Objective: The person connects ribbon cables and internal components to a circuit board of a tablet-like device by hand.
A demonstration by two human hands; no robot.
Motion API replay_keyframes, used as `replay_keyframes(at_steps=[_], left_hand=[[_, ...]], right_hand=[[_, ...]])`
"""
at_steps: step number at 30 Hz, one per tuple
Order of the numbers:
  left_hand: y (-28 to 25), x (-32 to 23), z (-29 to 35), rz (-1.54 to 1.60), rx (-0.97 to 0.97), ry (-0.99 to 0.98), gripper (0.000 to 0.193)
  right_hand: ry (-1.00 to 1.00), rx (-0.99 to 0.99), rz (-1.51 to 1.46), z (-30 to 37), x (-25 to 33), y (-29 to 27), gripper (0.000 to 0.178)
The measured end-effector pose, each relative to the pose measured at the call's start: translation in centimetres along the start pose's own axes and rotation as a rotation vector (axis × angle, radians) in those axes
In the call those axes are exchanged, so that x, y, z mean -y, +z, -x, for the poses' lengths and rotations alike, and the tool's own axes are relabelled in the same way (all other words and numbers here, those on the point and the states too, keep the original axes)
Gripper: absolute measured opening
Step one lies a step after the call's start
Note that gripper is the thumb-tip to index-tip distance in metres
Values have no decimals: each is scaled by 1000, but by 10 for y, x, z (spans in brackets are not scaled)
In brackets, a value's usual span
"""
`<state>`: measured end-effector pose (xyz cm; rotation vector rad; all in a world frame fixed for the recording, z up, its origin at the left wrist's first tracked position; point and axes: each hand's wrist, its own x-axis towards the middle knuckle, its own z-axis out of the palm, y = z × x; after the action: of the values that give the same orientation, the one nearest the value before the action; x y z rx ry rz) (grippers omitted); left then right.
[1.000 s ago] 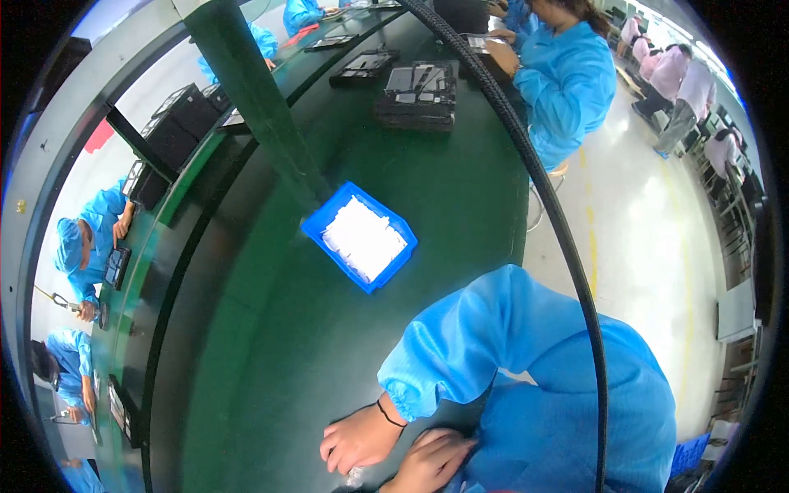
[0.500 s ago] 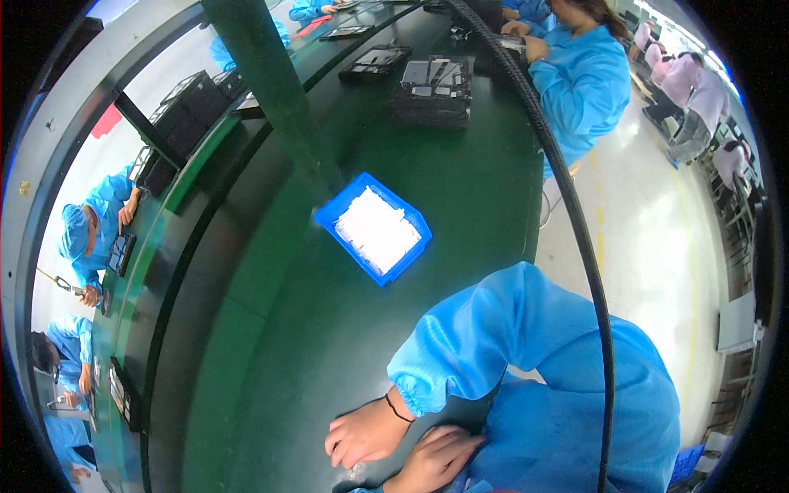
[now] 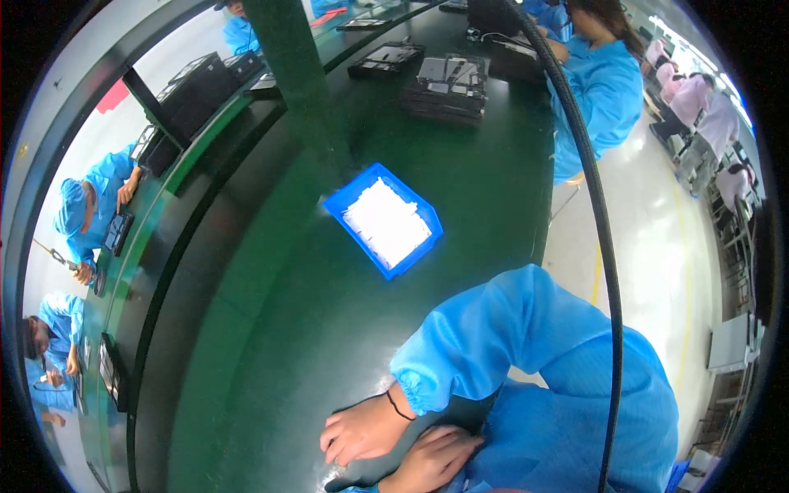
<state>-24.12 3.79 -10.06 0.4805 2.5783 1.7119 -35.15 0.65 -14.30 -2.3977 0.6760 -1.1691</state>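
Note:
My right hand point(image 3: 362, 429), with a black band round its wrist, rests palm down on the green tabletop point(image 3: 271, 361). Its fingers are loosely bent and a little apart, with nothing visible in them. Close beside it, against my blue smock, lies my left hand point(image 3: 433, 460), fingers loosely laid out and holding nothing that I can see. A bright shiny spot shows by the right fingertips; whether it is glare or a small object I cannot make out. Farther up the table, apart from both hands, sits a blue plastic bin point(image 3: 437, 232) filled with small white pieces point(image 3: 386, 220).
Stacked black trays point(image 3: 444, 86) with flat grey parts stand at the far end. A green post point(image 3: 296, 74) rises beyond the bin. A thick black cable point(image 3: 604, 222) hangs at right. Co-workers in blue smocks point(image 3: 600, 86) sit beyond and across the line.
The view has shifted slightly, so the bin and trays appear a little farther right. My hands stay resting in nearly the same place.

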Motion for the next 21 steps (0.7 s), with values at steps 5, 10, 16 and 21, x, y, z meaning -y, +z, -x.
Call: replay_keyframes(at_steps=[5,10,16,21], left_hand=[[1,1,0,28,-19,42,25],[4,3,3,18,-33,50,27],[4,3,5,-5,-44,53,27],[7,7,5,-17,-20,90,28]], right_hand=[[55,-49,18,0,3,4,18],[50,-38,14,-1,5,3,17],[53,-12,26,-2,7,-1,18],[78,9,17,0,8,-4,19]])
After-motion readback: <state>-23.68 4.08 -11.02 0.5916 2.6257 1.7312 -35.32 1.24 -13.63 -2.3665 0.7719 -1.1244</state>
